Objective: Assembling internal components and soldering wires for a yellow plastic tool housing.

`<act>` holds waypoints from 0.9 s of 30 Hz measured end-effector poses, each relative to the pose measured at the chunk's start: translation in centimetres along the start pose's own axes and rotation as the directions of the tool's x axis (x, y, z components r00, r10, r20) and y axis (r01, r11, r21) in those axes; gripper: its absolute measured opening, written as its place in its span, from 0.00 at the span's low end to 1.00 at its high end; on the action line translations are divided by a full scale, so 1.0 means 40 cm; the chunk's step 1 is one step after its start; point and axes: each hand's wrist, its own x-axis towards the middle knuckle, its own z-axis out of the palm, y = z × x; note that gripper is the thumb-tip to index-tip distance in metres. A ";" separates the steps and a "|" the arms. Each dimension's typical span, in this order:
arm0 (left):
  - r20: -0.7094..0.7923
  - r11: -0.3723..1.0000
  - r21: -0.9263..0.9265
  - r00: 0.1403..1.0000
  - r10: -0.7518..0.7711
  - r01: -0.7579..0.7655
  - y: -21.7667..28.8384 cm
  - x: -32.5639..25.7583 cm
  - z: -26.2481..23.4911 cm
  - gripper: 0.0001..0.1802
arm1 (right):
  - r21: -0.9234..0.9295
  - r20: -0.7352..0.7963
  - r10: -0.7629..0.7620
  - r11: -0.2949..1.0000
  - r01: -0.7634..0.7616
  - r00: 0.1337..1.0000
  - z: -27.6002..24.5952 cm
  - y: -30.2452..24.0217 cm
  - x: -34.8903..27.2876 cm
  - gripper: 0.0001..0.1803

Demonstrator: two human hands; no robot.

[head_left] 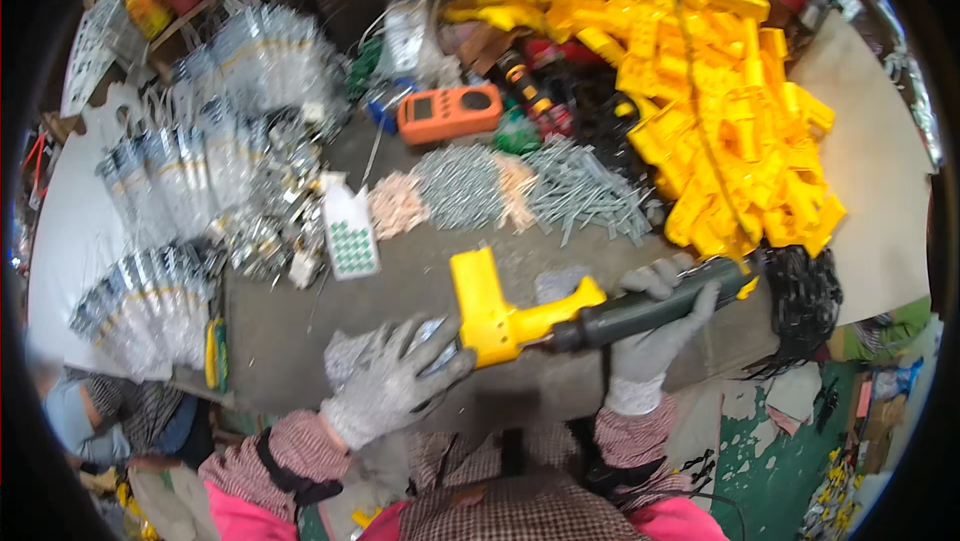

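My left hand (pixel 395 378), in a grey glove, is closed on the left side of a yellow plastic housing (pixel 488 316); a shiny, clear or silvery piece shows at its fingers. My right hand (pixel 655 336), gloved too, wraps round a dark electric screwdriver (pixel 640 314) held nearly level. Its thin bit points left and meets the lower part of the housing, though the exact contact spot is too small to make out. A yellow arm of the housing stretches right, just above the screwdriver's nose.
Behind my hands lie heaps of grey screws (pixel 460 188) and small pinkish parts (pixel 396 206). An orange multimeter (pixel 449 115) sits farther back. Yellow housings (pixel 735 111) pile up at the right, above black cables (pixel 806 299). Bundles of clear-and-silver parts (pixel 150 306) line the left.
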 end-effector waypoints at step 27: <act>-0.389 0.935 -0.290 0.867 -0.311 0.205 -0.016 -0.026 -0.124 0.28 | -0.919 0.166 0.360 0.393 0.012 0.918 0.162 -0.242 0.006 0.46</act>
